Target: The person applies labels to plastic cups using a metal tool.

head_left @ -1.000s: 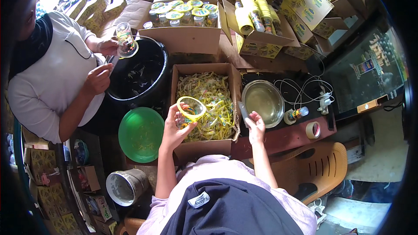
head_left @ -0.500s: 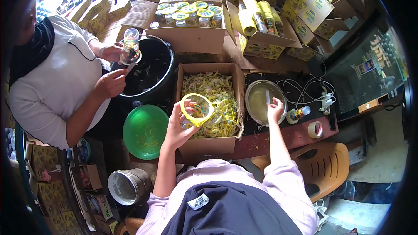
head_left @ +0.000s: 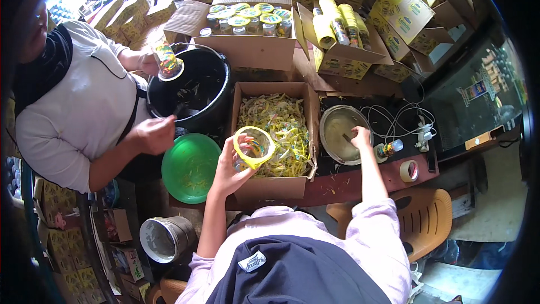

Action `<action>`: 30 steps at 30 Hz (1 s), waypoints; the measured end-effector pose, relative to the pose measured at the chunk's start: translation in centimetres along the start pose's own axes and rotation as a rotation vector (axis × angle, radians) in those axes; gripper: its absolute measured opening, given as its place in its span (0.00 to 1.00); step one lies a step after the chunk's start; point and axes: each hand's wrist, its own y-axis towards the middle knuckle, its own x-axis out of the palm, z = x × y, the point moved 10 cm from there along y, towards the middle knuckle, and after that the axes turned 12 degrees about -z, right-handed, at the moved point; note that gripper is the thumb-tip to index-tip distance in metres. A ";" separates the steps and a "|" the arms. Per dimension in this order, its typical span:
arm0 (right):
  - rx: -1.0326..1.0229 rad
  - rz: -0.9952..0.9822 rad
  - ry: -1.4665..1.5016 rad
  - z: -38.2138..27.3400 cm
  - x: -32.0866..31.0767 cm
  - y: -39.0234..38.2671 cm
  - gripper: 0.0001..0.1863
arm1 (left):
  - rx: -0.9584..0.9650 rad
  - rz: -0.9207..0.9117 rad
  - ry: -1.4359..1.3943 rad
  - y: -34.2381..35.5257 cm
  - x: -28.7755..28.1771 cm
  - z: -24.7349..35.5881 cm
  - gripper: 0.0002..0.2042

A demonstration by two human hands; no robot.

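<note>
My left hand (head_left: 226, 171) is wrapped round a clear plastic cup (head_left: 254, 164) with a yellow rim, its mouth tipped toward me. It is held above the near part of a cardboard box (head_left: 270, 187) filled with yellow and clear plastic strips (head_left: 287, 135). Over a round metal bowl (head_left: 337, 159) on the right, the fingers of my right hand (head_left: 360, 136) pinch a small thin blade (head_left: 346, 137). The bowl's inside looks greyish and wet. A printed clear cup (head_left: 388, 148) lies on its side just right of that hand.
At left a co-worker holds a printed cup (head_left: 165, 61) near a black bucket (head_left: 222, 93). A green basin (head_left: 191, 169), a tape roll (head_left: 409, 171), white cables (head_left: 394, 115), an orange chair (head_left: 422, 219) and a carton of yellow-lidded cups (head_left: 247, 50) surround the workplace.
My right hand has shifted slightly right over the bowl, and the blade has tilted. My left hand keeps the cup nearly in place. The co-worker's near hand has moved down, away from their cup.
</note>
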 end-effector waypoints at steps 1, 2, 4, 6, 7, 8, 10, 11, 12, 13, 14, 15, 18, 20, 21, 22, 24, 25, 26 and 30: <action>-0.045 0.003 -0.122 -2.7 -0.9 -0.3 0.16 | -0.011 0.019 0.016 -0.4 -0.6 0.0 0.33; -0.095 0.009 -0.246 -6.5 -2.7 -1.0 0.16 | 0.038 0.025 0.019 -0.8 -1.0 0.5 0.33; -0.016 -0.076 -0.308 -7.5 -4.8 -1.6 0.18 | 0.109 0.006 0.003 -0.3 -0.3 1.5 0.34; -0.082 -0.070 0.040 -6.0 -6.8 -0.9 0.20 | 0.165 -0.021 -0.028 0.3 0.4 2.5 0.34; -0.041 0.023 -0.099 -5.5 -7.9 -1.3 0.21 | 0.180 -0.021 -0.001 0.4 0.5 2.7 0.34; -0.039 0.023 -0.099 -5.1 -7.9 -1.6 0.21 | 0.180 -0.023 -0.002 0.6 0.7 2.9 0.34; -0.099 -0.026 0.113 -5.1 -7.7 -2.0 0.23 | 0.229 -0.009 -0.030 0.7 0.8 3.7 0.35; -0.028 0.053 -0.037 -5.0 -8.2 -2.6 0.23 | 0.233 -0.004 -0.029 0.7 0.7 3.9 0.35; 0.010 0.056 -0.131 -5.2 -7.9 -3.1 0.23 | 0.222 -0.006 -0.048 0.6 0.7 3.8 0.35; -0.056 0.035 -0.013 -5.6 -7.6 -3.4 0.22 | 0.207 -0.010 -0.068 0.6 0.7 3.6 0.35; -0.122 0.012 0.106 -6.0 -7.5 -3.8 0.21 | 0.206 -0.006 -0.069 0.5 0.7 3.7 0.35; -0.126 0.010 0.104 -6.1 -7.5 -4.2 0.21 | 0.205 -0.013 -0.073 0.5 0.8 3.9 0.36; -0.093 0.215 0.000 -5.9 -9.4 -5.6 0.24 | 0.226 -0.006 -0.073 0.5 1.0 4.8 0.36; -0.016 0.194 0.667 -3.5 -8.3 -6.0 0.25 | 0.243 0.003 -0.073 0.5 0.9 5.1 0.36; 0.036 0.197 0.588 -3.5 -7.9 -6.1 0.25 | 0.264 0.001 -0.032 0.5 0.9 5.4 0.37; 0.086 0.199 0.510 -4.1 -7.8 -6.3 0.26 | 0.284 -0.001 0.011 0.4 0.9 5.7 0.38; -0.178 0.183 -0.024 -5.7 -6.8 -5.8 0.25 | 0.292 -0.020 -0.001 0.8 1.6 6.0 0.38; -0.109 0.146 0.228 -6.4 -6.8 -5.4 0.24 | 0.283 -0.005 0.010 0.5 1.2 5.9 0.38; -0.108 0.201 0.326 -6.8 -7.6 -5.8 0.23 | 0.284 0.008 0.013 0.5 1.1 6.0 0.38; 0.024 0.300 0.380 -5.3 -7.9 -5.8 0.23 | 0.284 -0.002 -0.047 0.7 1.3 6.2 0.38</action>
